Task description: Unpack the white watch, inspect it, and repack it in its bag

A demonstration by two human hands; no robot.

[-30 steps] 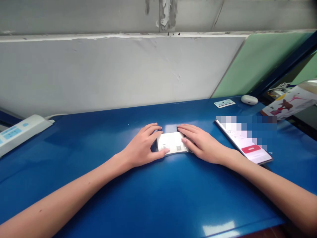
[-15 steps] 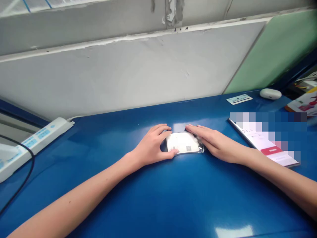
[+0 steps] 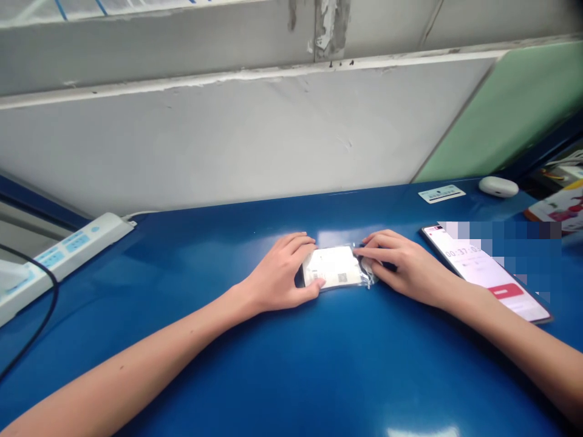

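Note:
A small flat packet [image 3: 334, 266], white with a printed square code, lies on the blue table in a clear plastic wrapper. My left hand [image 3: 286, 273] grips its left end, thumb on the near edge and fingers along the far edge. At the right end, where loose clear plastic sticks out, my right hand [image 3: 401, 264] has its fingers bent in and the fingertips on the wrapper. Those fingers partly cover the loose plastic, and its exact hold there is hard to see.
Right of my hands lies a phone [image 3: 492, 273] with a running timer, partly blurred out. Behind it are a card [image 3: 441, 193] and a white earbud case [image 3: 498, 186]. A white power strip [image 3: 68, 255] with a black cable [image 3: 52, 309] lies at the left. A wall [image 3: 204, 145] borders the back.
My right hand has gone from flat, stretched fingers beside the packet to bent fingers at its plastic end. My left hand keeps its hold. The view has tilted slightly.

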